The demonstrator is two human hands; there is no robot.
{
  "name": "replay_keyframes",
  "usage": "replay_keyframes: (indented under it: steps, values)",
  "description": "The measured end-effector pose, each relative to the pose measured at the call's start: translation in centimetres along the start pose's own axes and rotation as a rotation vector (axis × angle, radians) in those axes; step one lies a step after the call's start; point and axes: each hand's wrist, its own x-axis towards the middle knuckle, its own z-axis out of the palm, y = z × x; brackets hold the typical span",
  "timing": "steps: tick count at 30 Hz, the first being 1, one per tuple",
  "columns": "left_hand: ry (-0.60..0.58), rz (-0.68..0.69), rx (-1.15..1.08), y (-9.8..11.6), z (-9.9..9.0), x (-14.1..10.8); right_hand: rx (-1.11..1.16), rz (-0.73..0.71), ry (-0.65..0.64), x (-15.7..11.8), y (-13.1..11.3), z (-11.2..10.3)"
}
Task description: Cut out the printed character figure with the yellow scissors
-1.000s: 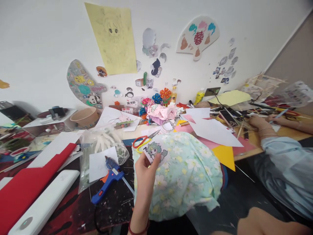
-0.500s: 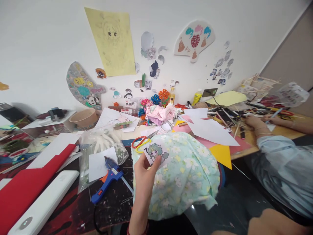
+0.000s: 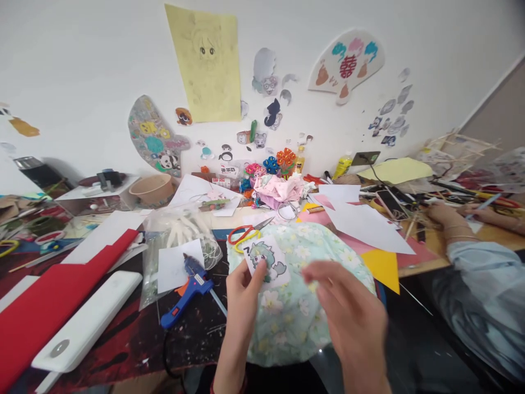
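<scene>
My left hand (image 3: 246,287) pinches a small paper cutout (image 3: 274,268) between thumb and fingers. Printed on it is a cartoon creature with green hair and a grey tail. To the right of the cutout, apart from it, my right hand (image 3: 348,317) hovers with bent, slightly spread fingers and nothing visible in them; it is a little blurred. Beneath both hands spreads a round, pale green floral cloth (image 3: 287,328). Scissors (image 3: 246,236) with red and yellow handles lie at its far left edge, just behind the cutout.
A blue glue gun (image 3: 191,293) rests left of the cloth, its tip over white paper (image 3: 170,268). Farther left are a long white device (image 3: 90,320) and red sheet material (image 3: 49,306). White sheets (image 3: 369,224) lie at right, where a co-worker's sleeve (image 3: 484,273) reaches in.
My right hand has come up from the lower right to beside the cutout. My left hand keeps its pinch on the cutout. The whole view has shifted slightly left.
</scene>
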Motion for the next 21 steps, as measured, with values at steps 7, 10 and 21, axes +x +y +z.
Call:
replay_keyframes:
  steps: [7, 10, 21]
  values:
    - [0.039, 0.045, 0.112, -1.8, 0.0, 0.2, 0.124, 0.512, -0.358, 2.1, 6.1, 2.4]
    - [0.053, 0.054, 0.145, -2.2, 0.0, 0.6, 0.103, 0.541, -0.333, 1.6, 7.7, 2.5]
    - [0.032, 0.085, 0.225, -2.8, 0.7, 2.0, 0.100, 0.545, -0.345, 3.5, 8.4, 1.7]
